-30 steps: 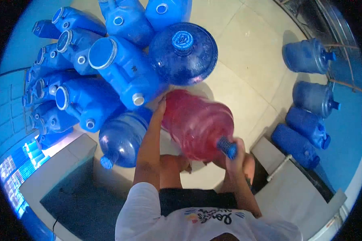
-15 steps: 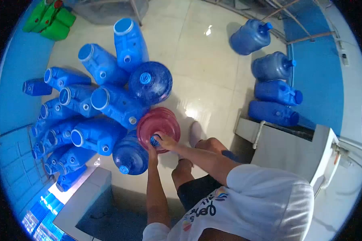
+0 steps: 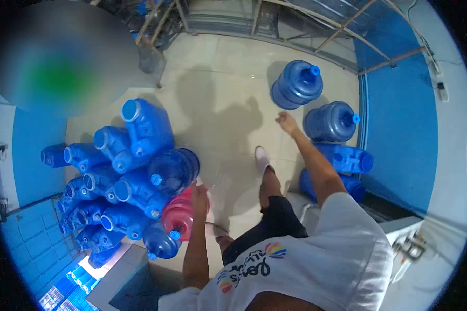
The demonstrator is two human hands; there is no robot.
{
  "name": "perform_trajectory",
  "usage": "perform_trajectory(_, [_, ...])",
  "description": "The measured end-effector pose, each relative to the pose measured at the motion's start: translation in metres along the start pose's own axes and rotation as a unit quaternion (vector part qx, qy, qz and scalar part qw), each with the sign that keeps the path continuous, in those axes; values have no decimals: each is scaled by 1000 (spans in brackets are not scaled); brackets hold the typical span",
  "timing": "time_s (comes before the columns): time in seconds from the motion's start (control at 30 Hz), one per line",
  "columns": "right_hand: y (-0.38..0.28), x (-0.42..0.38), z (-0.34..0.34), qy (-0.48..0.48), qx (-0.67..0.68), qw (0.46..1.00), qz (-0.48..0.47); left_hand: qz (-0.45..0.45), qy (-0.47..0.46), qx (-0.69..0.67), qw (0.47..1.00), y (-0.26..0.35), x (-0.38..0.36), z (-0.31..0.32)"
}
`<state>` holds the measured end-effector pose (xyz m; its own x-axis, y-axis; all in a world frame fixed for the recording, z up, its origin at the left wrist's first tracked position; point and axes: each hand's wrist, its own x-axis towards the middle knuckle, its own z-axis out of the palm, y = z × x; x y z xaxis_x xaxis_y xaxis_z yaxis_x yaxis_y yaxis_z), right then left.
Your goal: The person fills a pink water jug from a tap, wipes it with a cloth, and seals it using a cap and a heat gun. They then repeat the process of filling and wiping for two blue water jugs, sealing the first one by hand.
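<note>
My left hand (image 3: pixel 198 196) is over the right side of the red round bottle (image 3: pixel 179 215), which has a blue cap; its fingers are too small and blurred to tell their pose. My right hand (image 3: pixel 286 123) is raised over the floor, with its fingers curled, just below a clear blue round bottle (image 3: pixel 297 85) and left of a second one (image 3: pixel 328 123). Whether anything is in that hand is too small to make out. A dark blue round bottle (image 3: pixel 174 170) lies tilted above the red one, and a smaller blue one (image 3: pixel 162 241) is below left.
Several blue jerrycans (image 3: pixel 148 127) crowd the left floor. Two more blue containers (image 3: pixel 345 158) lie at the right wall beside a white basin (image 3: pixel 399 225). A metal frame (image 3: pixel 259 37) runs along the top. A low white ledge (image 3: pixel 124 259) stands lower left.
My right hand has left the red bottle's cap and moved up and right toward the clear blue bottles. The red bottle now leans, its cap toward the bottom. The view has shifted.
</note>
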<state>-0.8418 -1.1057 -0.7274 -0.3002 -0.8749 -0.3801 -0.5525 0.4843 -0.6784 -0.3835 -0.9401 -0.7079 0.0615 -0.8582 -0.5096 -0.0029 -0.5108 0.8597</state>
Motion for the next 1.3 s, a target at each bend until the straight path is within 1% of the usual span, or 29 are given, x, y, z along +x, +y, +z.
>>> perform_trajectory(0.03, [4,31,-28,52,-109,993,-17,-15,-19,45,999,14,19,45])
perform_trajectory(0.07, [29,75,-51,75,-118,990,-26,-28,-38,88,995,27,42,88])
perform_trajectory(0.13, [31,132,-112,67,-188,980,23,71,-142,133,978,36,77,158])
perform_trajectory(0.17, [37,158,-134,75,-223,971,46,56,-141,133,980,53,82,190])
perform_trajectory(0.23, [43,197,-171,101,-236,966,44,57,-218,203,953,112,90,242])
perform_trajectory(0.33, [73,251,-195,148,-274,950,-8,40,-220,227,948,107,108,272])
perform_trajectory(0.4, [77,268,-194,137,-265,954,-13,39,-217,258,941,101,112,270])
perform_trajectory(0.47, [60,261,-194,14,-272,956,107,33,-211,286,934,102,108,264])
perform_trajectory(0.5, [75,262,-179,40,-323,943,64,6,-197,295,935,106,102,260])
perform_trajectory(0.53, [60,252,-173,19,-349,936,48,-19,-180,304,935,111,97,255])
perform_trajectory(0.57, [45,232,-164,-3,-372,928,30,-19,-169,304,937,116,88,249])
perform_trajectory(0.63, [37,202,-133,-13,-382,922,-65,-42,-158,313,936,122,77,238])
perform_trajectory(0.67, [28,185,-115,-40,-408,907,-91,-36,-124,308,943,121,69,229])
perform_trajectory(0.7, [30,168,-96,-41,-428,889,-157,45,-126,331,934,119,60,223])
perform_trajectory(0.73, [-13,133,-97,-114,-434,880,-155,124,-125,356,918,124,48,218])
perform_trajectory(0.8, [-53,78,-77,-185,-444,844,-236,108,-114,406,900,180,16,215])
perform_trajectory(0.83, [-81,45,-73,-173,-453,810,-329,161,-105,398,897,184,5,207])
perform_trajectory(0.87, [-122,11,-73,-236,-455,785,-348,213,-95,394,889,187,-8,197])
perform_trajectory(0.93, [-203,-59,-70,-260,-451,735,-435,255,-101,372,887,218,-46,175])
perform_trajectory(1.0, [-276,-142,-70,-365,-405,655,-524,268,-18,375,887,228,-98,152])
perform_trajectory(1.03, [-301,-180,-62,-367,-407,626,-555,288,12,376,881,230,-126,139])
perform_trajectory(1.07, [-325,-218,-52,-388,-354,580,-623,285,52,373,881,234,-161,124])
perform_trajectory(1.1, [-347,-260,-42,-411,-297,527,-682,270,117,284,913,238,-198,108])
perform_trajectory(1.13, [-374,-308,-38,-416,-300,492,-703,258,180,188,930,235,-238,93])
perform_trajectory(1.17, [-399,-359,-32,-425,-287,446,-733,304,218,121,919,218,-266,76])
perform_trajectory(1.2, [-411,-411,-21,-445,-270,402,-753,291,315,148,891,215,-307,57])
perform_trajectory(1.23, [-431,-461,-12,-458,-203,365,-784,272,362,58,890,211,-342,34])
perform_trajectory(1.27, [-447,-509,-6,-472,-135,328,-807,358,477,115,795,223,-383,14])
perform_trajectory(1.3, [-460,-567,-2,-474,-156,303,-812,318,500,78,801,234,-440,-4])
